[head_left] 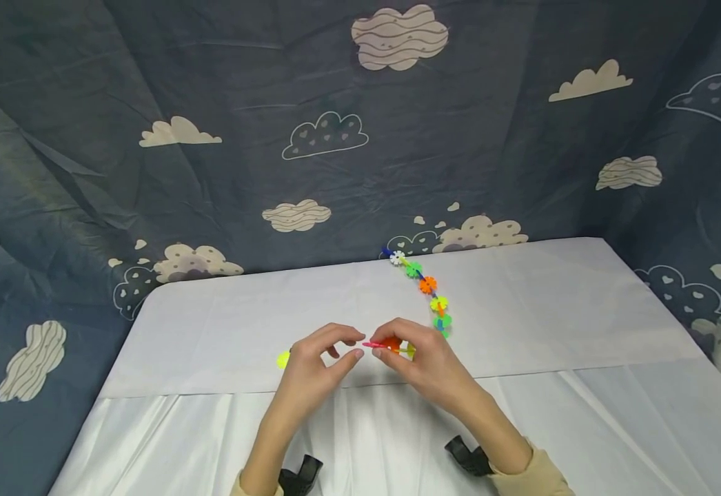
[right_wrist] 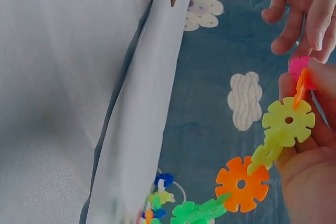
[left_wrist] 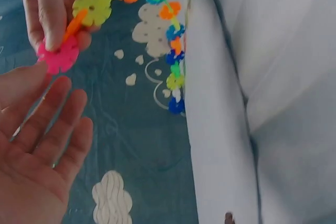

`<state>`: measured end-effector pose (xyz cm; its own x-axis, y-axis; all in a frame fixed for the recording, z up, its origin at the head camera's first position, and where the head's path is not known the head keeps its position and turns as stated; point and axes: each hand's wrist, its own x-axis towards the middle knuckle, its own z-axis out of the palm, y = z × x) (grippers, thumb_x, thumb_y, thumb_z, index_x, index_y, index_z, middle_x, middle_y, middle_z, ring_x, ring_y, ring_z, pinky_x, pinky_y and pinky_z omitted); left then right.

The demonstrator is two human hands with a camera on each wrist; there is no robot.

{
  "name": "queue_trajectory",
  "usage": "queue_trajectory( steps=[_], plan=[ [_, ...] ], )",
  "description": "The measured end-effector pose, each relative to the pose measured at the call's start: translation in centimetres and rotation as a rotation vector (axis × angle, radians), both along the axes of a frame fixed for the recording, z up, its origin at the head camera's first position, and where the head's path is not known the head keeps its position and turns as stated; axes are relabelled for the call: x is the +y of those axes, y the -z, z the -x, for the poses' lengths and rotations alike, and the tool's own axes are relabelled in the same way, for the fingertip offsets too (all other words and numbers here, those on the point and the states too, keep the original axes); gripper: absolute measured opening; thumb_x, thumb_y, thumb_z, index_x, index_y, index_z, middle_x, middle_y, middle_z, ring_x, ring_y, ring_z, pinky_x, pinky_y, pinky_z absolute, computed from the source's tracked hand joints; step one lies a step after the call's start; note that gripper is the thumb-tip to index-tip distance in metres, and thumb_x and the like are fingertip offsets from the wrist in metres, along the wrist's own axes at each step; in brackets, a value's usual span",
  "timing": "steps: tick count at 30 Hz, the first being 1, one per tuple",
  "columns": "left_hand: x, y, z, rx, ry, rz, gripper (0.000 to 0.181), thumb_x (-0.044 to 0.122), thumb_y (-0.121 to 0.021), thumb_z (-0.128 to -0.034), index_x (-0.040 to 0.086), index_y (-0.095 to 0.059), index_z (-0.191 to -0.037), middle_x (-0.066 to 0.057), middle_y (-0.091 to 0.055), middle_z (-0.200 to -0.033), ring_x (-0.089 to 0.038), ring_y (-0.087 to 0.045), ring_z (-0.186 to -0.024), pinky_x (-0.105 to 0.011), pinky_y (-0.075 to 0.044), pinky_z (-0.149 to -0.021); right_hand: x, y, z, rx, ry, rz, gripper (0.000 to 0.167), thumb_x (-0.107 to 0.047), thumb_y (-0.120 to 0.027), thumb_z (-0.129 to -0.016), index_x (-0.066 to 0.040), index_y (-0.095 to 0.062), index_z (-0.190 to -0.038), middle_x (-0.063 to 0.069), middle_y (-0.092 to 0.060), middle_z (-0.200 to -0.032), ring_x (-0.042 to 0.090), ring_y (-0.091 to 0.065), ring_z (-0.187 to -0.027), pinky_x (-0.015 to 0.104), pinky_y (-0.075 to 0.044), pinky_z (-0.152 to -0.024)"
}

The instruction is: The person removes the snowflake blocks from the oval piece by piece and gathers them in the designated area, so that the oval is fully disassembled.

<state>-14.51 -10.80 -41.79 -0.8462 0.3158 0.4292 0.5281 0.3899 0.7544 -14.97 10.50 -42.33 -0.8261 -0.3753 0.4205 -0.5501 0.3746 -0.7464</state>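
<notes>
My right hand point(head_left: 435, 362) pinches a pink snowflake disc point(left_wrist: 59, 56) between thumb and fingers. An orange disc point(right_wrist: 301, 87) is slotted into it edge-on, followed by a yellow disc point(right_wrist: 299, 120). From there a chain of linked, multicoloured snowflake discs point(head_left: 428, 284) curves over the white table towards its back edge. Facing the pink disc is my left hand point(head_left: 311, 368), thumb and fingers apart with nothing held between them. Its fingertips are very near the pink disc; whether they touch it I cannot tell.
A yellow-green piece point(head_left: 282, 359) lies on the white table point(head_left: 211, 337), partly hidden behind the left hand. A dark cloud-printed cloth point(head_left: 242, 172) hangs behind the table and at its sides. Black straps point(head_left: 469, 456) are near both wrists.
</notes>
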Motion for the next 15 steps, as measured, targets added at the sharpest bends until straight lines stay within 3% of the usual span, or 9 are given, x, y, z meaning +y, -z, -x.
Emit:
queue_trajectory(
  steps=[7,15],
  plan=[
    [1.1,0.3,-0.2,-0.037,0.028,-0.068,0.017,0.01,-0.075,-0.0878,0.018,-0.075,-0.103,0.012,-0.07,-0.096,-0.011,-0.063,-0.088,-0.033,-0.053,-0.073,0.0,-0.2,0.0,-0.039,-0.023,0.01,0.03,-0.01,-0.081,-0.081,-0.024,-0.066,-0.102,-0.016,-0.063,-0.099,0.006,-0.06,-0.09,0.028,-0.053,-0.084],
    [1.2,0.6,-0.1,0.031,0.042,-0.072,0.013,0.006,-0.076,-0.0857,0.018,-0.076,-0.092,0.012,-0.07,-0.092,-0.009,-0.064,-0.084,-0.03,-0.052,-0.069,0.3,-0.3,0.1,-0.065,-0.041,-0.027,0.028,-0.016,-0.081,-0.082,-0.023,-0.064,-0.103,-0.015,-0.063,-0.098,0.006,-0.061,-0.089,0.029,-0.053,-0.084]
  ],
)
